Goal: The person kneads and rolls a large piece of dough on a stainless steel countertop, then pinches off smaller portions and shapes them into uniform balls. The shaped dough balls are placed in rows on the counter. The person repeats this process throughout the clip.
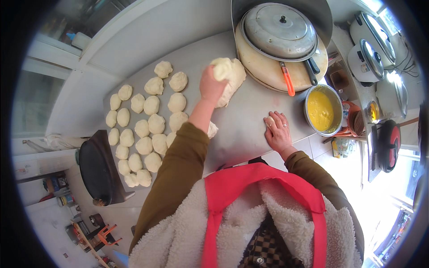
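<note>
My left hand (212, 85) grips a lump of pale dough (223, 69) at the top of a larger mass of dough (234, 80) on the metal table (248, 124). To the right, my right hand (278, 132) rests near the table's front edge, its fingers curled over a small piece of dough (269, 122). Many round dough balls (156, 124) stand in loose rows on the left part of the table, some partly hidden behind my left forearm. Another piece of dough (212, 130) shows just right of that forearm.
A lidded metal pan (280, 31) with an orange-handled tool (287, 78) sits on a round board (321, 63) at the back. A metal bowl of yellow mixture (320, 110) is at the right edge. White cookers (365, 60) stand on the side counter. A dark pan-like object (97, 167) lies left.
</note>
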{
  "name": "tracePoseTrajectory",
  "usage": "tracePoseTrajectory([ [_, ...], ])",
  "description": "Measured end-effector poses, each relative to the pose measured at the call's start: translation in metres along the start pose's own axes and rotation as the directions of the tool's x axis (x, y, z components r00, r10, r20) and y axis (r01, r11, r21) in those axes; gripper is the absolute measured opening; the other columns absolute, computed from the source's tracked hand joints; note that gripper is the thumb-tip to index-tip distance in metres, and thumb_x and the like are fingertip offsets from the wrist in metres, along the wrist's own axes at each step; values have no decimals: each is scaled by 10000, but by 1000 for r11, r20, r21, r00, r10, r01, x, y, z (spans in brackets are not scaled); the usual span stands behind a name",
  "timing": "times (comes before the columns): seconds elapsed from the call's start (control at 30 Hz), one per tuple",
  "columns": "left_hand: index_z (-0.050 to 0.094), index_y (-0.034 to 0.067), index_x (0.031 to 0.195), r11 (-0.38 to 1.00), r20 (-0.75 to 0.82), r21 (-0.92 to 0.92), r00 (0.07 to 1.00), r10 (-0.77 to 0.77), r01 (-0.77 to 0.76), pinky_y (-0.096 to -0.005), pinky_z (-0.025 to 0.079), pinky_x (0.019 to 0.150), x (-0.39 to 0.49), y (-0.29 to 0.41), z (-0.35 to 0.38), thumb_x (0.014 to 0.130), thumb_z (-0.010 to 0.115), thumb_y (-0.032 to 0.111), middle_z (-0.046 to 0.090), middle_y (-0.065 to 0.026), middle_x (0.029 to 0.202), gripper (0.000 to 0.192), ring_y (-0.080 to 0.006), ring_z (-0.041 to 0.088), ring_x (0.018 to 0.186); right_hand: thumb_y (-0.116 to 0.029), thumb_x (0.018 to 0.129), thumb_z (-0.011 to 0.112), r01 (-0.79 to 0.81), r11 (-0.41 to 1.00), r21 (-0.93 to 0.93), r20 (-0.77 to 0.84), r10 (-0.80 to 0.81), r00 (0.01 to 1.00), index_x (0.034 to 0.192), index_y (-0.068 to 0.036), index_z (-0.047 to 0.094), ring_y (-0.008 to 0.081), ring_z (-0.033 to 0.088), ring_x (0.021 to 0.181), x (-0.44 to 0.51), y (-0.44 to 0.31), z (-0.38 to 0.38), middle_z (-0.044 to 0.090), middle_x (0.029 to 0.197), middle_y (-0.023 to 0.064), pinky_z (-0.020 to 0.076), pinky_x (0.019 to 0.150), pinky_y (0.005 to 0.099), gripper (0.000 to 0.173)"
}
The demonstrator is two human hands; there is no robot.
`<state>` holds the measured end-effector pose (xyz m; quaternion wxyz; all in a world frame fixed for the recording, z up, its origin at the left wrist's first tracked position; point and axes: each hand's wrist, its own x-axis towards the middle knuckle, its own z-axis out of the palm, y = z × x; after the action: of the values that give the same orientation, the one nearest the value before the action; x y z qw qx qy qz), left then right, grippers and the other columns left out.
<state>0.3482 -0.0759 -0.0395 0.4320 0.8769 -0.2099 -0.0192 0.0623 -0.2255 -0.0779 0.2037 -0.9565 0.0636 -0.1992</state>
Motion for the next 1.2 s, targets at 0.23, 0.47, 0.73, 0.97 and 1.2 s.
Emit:
tracePoseTrajectory([
  [0.23,656,99,1189,694,451,-37,607,654,-719,-444,486,929,-135,31,-8,730,703,49,618,-126,1112,465,-352,598,1053,-30,803,654,3,1000,19,-25,-3,1000,1183,-92,638,384,519,1285,0,2,1,575,1352,148,397,1122,547,386],
  [0.47,657,86,1217,844,303,-180,788,536,-505,-430,492,947,-174,29,-33,789,715,67,595,-123,1162,432,-337,599,1069,-32,852,658,-71,997,33,-86,73,994,1168,-100,655,361,581,1161,-1,2,4,628,1255,116,456,991,501,323],
  [0.73,463,54,1455,599,590,-662,806,47,450,-379,546,938,-170,51,-70,1012,629,221,589,-132,1287,501,-232,646,1065,-247,1089,456,-476,-327,816,572,347,743,1489,-61,472,242,563,1281,56,-50,-64,562,1404,124,473,1056,382,442],
  [0.97,372,23,1493,220,707,-691,707,10,688,-376,574,861,-158,82,-78,1043,594,253,647,-154,1190,551,-265,694,960,-388,1107,421,-556,158,816,547,98,831,1594,-33,303,255,436,1416,70,-121,-77,365,1617,101,349,1182,408,614],
  [1.2,547,44,1304,209,612,-770,790,-24,603,-319,556,759,-145,54,-85,950,557,36,665,-121,1117,354,-219,676,871,-332,1052,582,-524,254,813,486,199,851,1587,-69,346,305,374,1483,81,-68,-64,327,1648,106,387,1163,429,641],
])
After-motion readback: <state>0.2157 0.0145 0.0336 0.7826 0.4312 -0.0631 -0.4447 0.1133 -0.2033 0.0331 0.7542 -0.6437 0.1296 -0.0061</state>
